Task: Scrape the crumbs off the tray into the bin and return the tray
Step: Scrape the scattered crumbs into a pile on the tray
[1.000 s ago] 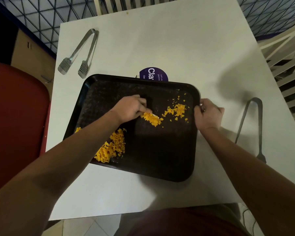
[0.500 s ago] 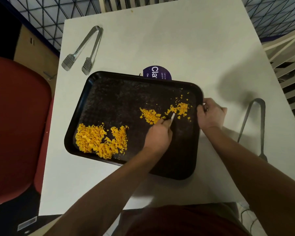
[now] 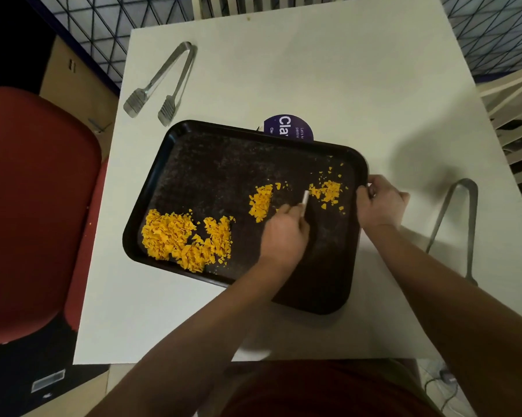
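**Crumbs partly gathered on a black tray, none yet binned**

A white table fills most of the view, seen from above. A black tray, the landmark here, lies flat near the table's middle, turned slightly askew. To the tray's left, off the table, stands a red chair. Beyond the tray's far left corner lie metal tongs; a second pair of tongs lies to the tray's right. A purple round sticker peeks out from behind the tray's far edge.

The right hand grips the tray's right rim, fingers curled over it. The left hand is over the tray's middle, fingers closed round a small white scraper whose tip points toward the right-hand crumbs.

Orange crumbs sit in three patches: a large pile in the tray's near left corner, a smaller patch at the centre, and a scattered patch near the right rim.

Judging by this, gathering is about half done. Sweeping the two smaller patches together, tipping everything into a bin, and returning the tray remain. No bin is visible.
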